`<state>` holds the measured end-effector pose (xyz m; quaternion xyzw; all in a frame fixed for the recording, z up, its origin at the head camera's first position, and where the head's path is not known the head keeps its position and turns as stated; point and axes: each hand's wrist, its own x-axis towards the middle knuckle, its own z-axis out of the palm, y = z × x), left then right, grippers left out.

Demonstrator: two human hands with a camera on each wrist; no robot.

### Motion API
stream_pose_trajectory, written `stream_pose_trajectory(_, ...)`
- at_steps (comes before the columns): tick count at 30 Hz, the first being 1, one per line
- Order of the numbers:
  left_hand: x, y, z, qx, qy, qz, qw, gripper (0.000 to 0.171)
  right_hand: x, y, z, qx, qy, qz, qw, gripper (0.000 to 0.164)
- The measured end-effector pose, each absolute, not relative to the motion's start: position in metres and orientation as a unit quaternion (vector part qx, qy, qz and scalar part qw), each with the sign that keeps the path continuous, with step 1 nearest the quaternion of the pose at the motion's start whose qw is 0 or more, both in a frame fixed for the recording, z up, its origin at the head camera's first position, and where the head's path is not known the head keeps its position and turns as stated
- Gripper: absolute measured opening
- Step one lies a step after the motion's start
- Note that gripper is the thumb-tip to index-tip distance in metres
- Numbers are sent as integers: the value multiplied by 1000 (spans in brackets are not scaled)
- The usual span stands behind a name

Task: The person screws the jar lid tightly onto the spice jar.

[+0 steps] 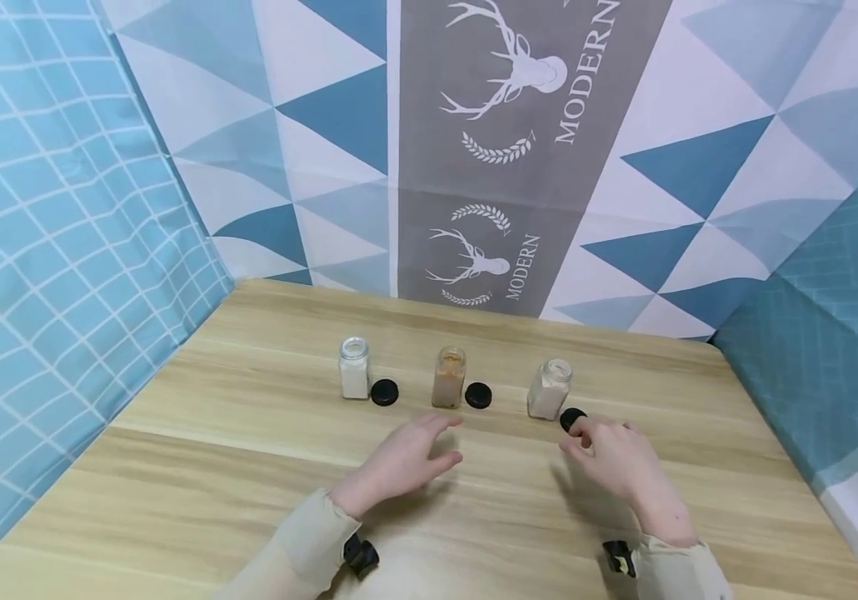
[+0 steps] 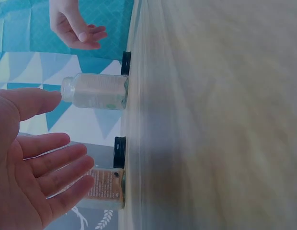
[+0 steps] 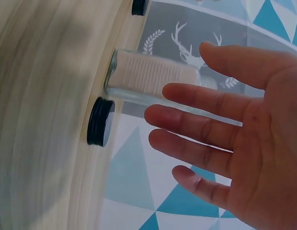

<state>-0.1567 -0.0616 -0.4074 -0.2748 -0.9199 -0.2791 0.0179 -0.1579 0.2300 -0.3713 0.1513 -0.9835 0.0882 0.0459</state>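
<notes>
Three uncapped glass jars stand in a row on the wooden table: a left jar (image 1: 355, 375) of white powder, a middle jar (image 1: 447, 383) of brownish powder, and a right jar (image 1: 547, 395) of pale powder. Beside each, on its right, lies a black lid: the left lid (image 1: 384, 392), the middle lid (image 1: 478, 395) and the right lid (image 3: 100, 121). My left hand (image 1: 407, 457) hovers in front of the middle jar, fingers extended and holding nothing. My right hand (image 1: 615, 456) hangs over the table near the right lid, its fingers relaxed, with nothing in the palm.
The wooden table (image 1: 264, 467) runs back to a patterned cloth (image 1: 339, 125) with deer prints. A blue checked cloth (image 1: 62, 208) hangs along the left side, and a teal cloth (image 1: 834, 358) borders the right.
</notes>
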Motion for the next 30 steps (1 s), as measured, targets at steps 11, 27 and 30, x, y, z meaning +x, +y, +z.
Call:
stream_pose_trajectory(11,-164,-49,-403,-276,-914,-296,-7,51,-163,241,-374,147,-981,115,61,29)
stream_pose_trajectory(27,-168,-37,-408,-277,-906,-320,-21,48,-166,234,-381,152,-981,114,50,28)
stream_pose_trajectory(30,-169,-32,-408,-274,-906,-323,-27,47,-166,235,-384,154,-980,115,52,26)
